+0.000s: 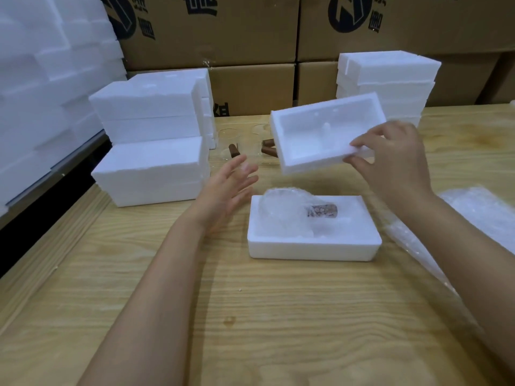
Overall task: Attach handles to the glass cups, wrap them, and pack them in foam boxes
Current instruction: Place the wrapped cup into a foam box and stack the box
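A white foam box half (312,249) lies on the wooden table and holds a bubble-wrapped glass cup (289,213) whose brown handle (322,210) shows through the wrap. Above it, tilted with its hollow side toward me, hangs a second foam half (315,129). My right hand (395,160) pinches its near right corner. My left hand (231,188) hovers with fingers spread, left of both foam halves and touching nothing. Behind, two bare glass cups (231,143) with brown handles stand on the table, partly hidden by the lifted foam.
Closed foam boxes are stacked at the left (150,168) and at the back right (390,79). Sheets of bubble wrap (482,213) lie at the right edge. Cardboard cartons (250,37) line the back. More foam is piled at the far left (41,79).
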Demonstrator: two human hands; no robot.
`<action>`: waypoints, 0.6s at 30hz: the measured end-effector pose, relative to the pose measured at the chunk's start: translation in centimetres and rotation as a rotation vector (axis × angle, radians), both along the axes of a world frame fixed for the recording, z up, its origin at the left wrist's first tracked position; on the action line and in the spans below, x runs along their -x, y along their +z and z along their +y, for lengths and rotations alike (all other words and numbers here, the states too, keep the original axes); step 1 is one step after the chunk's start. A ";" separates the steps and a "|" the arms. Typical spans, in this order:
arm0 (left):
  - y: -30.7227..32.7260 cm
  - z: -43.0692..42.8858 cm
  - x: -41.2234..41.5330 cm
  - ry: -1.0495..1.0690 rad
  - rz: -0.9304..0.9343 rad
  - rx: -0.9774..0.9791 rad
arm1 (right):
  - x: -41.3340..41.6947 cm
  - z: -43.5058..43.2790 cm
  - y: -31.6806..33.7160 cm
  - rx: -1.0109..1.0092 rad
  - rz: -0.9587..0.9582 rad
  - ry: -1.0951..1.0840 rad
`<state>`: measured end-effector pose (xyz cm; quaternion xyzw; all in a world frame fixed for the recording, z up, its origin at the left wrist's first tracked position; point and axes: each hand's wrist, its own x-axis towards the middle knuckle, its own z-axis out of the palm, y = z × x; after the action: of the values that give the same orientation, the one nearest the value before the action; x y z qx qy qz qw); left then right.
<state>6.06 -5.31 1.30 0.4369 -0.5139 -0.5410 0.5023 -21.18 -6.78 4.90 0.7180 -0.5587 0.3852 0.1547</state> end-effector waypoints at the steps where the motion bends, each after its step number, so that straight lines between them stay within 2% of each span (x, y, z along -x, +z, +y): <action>1: 0.0 0.0 0.0 0.017 0.002 0.005 | -0.7 0.6 0.0 0.077 0.022 0.023; 5: 0.3 0.5 0.3 0.030 -0.023 0.053 | -2.6 1.8 -1.0 0.354 0.227 -0.011; 7: 0.4 0.6 0.5 0.051 -0.041 0.093 | -2.8 1.8 -1.4 0.416 0.316 -0.045; 10: 0.3 0.5 0.6 0.131 -0.018 0.157 | -2.4 1.7 -1.8 0.408 0.253 0.031; 12: 0.4 0.3 0.3 0.149 0.031 0.198 | -2.3 1.9 -1.9 0.316 0.030 0.191; 14: 0.3 0.2 0.0 0.121 0.069 0.230 | -2.2 2.3 -1.6 0.184 -0.388 0.304; 16: 0.3 0.3 0.1 0.089 0.090 0.256 | -1.9 2.4 -0.7 -0.116 -0.863 0.305; 18: 0.3 0.4 0.4 0.074 0.089 0.274 | -1.4 2.1 -0.2 -0.473 -1.188 0.406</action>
<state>5.68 -4.92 1.64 0.3586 -0.5438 -0.4657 0.5990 -19.78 -4.64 4.66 0.4894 -0.4724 0.6035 -0.4161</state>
